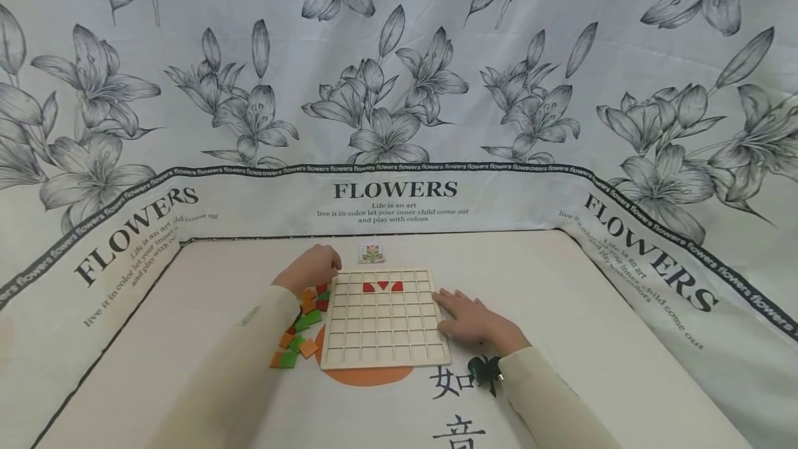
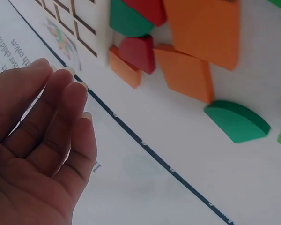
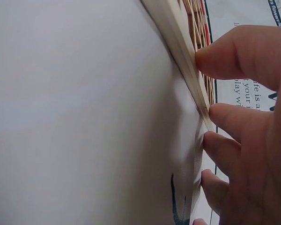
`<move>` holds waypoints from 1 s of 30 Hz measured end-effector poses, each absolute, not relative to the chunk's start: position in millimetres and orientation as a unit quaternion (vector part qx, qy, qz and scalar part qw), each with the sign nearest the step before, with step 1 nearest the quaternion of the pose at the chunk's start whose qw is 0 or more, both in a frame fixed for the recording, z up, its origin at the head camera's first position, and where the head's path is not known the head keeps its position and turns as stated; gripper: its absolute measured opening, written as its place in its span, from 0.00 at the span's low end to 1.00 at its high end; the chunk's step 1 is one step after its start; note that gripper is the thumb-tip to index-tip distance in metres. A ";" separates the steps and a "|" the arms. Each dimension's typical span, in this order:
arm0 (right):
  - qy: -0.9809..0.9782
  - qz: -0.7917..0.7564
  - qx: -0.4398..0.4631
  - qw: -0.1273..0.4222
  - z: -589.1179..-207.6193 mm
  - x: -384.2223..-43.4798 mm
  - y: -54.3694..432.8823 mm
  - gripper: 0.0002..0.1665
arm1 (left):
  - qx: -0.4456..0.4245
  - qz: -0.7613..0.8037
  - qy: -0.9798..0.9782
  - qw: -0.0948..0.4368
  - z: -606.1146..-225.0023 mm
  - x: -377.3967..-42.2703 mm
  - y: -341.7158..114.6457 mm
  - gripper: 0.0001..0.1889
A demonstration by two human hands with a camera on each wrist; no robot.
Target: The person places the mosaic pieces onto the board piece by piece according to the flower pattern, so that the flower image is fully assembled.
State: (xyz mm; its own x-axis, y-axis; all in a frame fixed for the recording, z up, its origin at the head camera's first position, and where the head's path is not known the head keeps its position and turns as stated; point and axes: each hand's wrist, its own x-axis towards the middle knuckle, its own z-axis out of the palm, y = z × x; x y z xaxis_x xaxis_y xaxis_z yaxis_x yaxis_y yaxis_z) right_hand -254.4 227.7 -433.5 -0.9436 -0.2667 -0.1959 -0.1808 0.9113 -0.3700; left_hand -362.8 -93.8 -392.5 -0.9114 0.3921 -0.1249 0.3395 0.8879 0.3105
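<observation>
A wooden grid board (image 1: 386, 317) lies before me. Red pieces (image 1: 383, 286), one triangle between two quarter-round ones, sit in a row near its far edge. By its far left corner is my left hand (image 1: 312, 266), its fingers loosely bent and thumb near the fingertips; no piece shows between them in the left wrist view (image 2: 47, 136). On the right, my right hand (image 1: 467, 316) touches the board's side edge with spread, fairly straight fingers. Left of the board lie loose green, orange and red pieces (image 1: 308, 348), among them a green quarter-round piece (image 2: 236, 122).
A small picture card (image 1: 372, 253) with a coloured pattern lies beyond the board's far edge. The white cloth carries black characters (image 1: 454, 383) and an orange disc print (image 1: 368, 376). Flower-printed cloth (image 1: 399, 89) rises at the back and sides.
</observation>
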 end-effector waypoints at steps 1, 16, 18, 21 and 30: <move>0.970 -0.176 -0.115 0.122 -433.6 -254.6 227.4 0.39 | 0.185 0.145 0.968 0.094 -392.7 -362.1 -96.4 0.13; 0.967 -0.189 -0.120 0.124 -434.2 -254.2 229.1 0.38 | 0.140 0.137 0.970 0.144 -402.3 -355.3 -122.0 0.09; 0.967 -0.190 -0.120 0.122 -435.8 -254.3 230.3 0.38 | 0.125 0.135 0.971 0.151 -404.2 -354.5 -124.4 0.09; 0.968 -0.187 -0.120 0.119 -437.8 -255.4 231.0 0.38 | 0.102 0.120 0.976 0.150 -406.4 -353.3 -127.6 0.08; 0.968 -0.189 -0.118 0.117 -438.9 -257.8 230.6 0.38 | 0.080 0.079 0.987 0.116 -407.4 -344.7 -129.1 0.12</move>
State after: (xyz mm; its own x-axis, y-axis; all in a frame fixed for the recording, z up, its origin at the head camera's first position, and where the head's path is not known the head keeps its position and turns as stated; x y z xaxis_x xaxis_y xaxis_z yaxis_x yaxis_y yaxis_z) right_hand -257.8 230.6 -438.9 -0.9448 -0.2730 -0.1812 -0.1850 0.9009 -0.3926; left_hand -344.7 -129.1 -407.4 -0.9604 0.1758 -0.2161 0.1390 0.9747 0.1751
